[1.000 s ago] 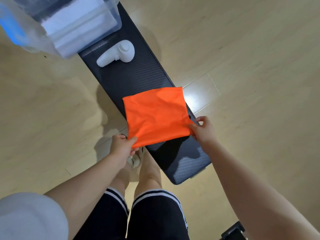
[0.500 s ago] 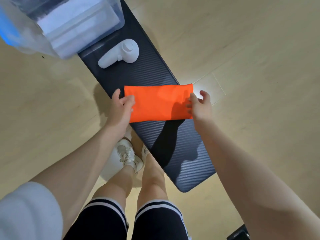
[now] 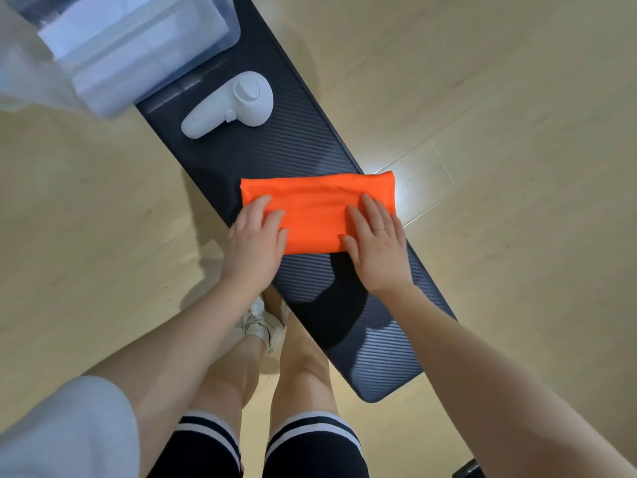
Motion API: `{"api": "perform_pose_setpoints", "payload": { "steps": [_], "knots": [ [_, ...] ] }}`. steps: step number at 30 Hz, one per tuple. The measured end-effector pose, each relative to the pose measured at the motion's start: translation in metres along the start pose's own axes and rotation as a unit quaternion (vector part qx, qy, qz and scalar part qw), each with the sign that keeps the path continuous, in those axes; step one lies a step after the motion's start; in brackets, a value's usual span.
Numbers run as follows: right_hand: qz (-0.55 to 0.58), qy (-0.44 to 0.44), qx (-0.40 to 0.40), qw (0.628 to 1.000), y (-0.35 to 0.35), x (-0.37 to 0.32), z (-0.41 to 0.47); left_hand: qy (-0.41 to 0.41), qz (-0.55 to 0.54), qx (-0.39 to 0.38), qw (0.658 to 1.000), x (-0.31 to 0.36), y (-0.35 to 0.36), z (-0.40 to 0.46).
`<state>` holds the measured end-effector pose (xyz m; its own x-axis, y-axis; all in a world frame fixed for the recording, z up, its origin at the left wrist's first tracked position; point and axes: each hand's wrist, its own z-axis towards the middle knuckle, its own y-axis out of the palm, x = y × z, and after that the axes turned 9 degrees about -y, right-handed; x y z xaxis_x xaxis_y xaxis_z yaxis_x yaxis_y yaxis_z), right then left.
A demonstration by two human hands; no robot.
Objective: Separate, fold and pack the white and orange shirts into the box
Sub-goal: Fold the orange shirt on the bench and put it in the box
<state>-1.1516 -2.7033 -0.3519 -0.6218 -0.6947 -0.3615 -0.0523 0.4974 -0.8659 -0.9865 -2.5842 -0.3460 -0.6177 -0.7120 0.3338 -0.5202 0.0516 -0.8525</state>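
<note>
The orange shirt [image 3: 315, 208] lies folded into a narrow rectangle across the dark bench [image 3: 372, 339]. My left hand [image 3: 255, 241] rests flat on its near left corner, fingers spread. My right hand [image 3: 377, 241] presses flat on its near right part, fingers apart, a ring on one finger. Neither hand grips the cloth. The clear plastic box [image 3: 138, 53] stands at the bench's far end, upper left, with folded white fabric [image 3: 113, 32] inside it.
A white hand-held device [image 3: 231, 106] lies on the bench between the box and the orange shirt. The bench runs diagonally over a pale wooden floor [image 3: 499, 115]. My legs and white shoes [image 3: 262, 322] stand at the bench's left side.
The orange shirt went from held up as a square to folded in half and laid on the bench. Both hands let go of its edges and now press flat on it.
</note>
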Motion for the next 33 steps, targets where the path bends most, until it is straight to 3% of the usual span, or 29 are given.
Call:
{"api": "perform_pose_setpoints", "payload": {
  "steps": [2,3,6,8,12,15,16,23,30,33],
  "knots": [
    [0.076,0.098,0.043,0.991,-0.008,0.002,-0.002,-0.123,-0.091,0.02,0.988,0.003,-0.007,0.001],
    [0.134,0.16,0.06,0.976,-0.012,0.002,0.001,-0.208,-0.167,0.009,0.964,0.006,-0.011,0.003],
    [0.288,0.319,0.086,0.899,-0.024,0.0,0.02,-0.398,-0.375,-0.055,0.835,0.015,-0.017,0.014],
    [0.301,0.361,0.088,0.878,-0.027,-0.001,0.031,-0.427,-0.428,-0.094,0.791,0.019,-0.018,0.022],
    [0.371,0.424,0.085,0.822,-0.029,-0.005,0.039,-0.432,-0.478,-0.167,0.746,0.027,-0.031,0.029],
    [0.502,0.466,0.068,0.726,-0.044,-0.008,0.039,-0.389,-0.504,-0.172,0.752,0.029,-0.051,0.026],
    [0.53,0.461,0.056,0.71,-0.053,-0.009,0.039,-0.376,-0.509,-0.166,0.757,0.029,-0.059,0.023],
    [0.57,0.308,0.054,0.759,-0.147,-0.055,0.062,-0.317,-0.55,-0.084,0.768,0.034,-0.156,0.013],
    [0.517,0.185,0.095,0.83,-0.226,-0.129,0.136,-0.287,-0.591,0.018,0.754,0.01,-0.255,0.034],
    [0.48,0.155,0.096,0.858,-0.238,-0.162,0.175,-0.298,-0.569,0.056,0.764,-0.019,-0.284,0.052]
  ]
}}
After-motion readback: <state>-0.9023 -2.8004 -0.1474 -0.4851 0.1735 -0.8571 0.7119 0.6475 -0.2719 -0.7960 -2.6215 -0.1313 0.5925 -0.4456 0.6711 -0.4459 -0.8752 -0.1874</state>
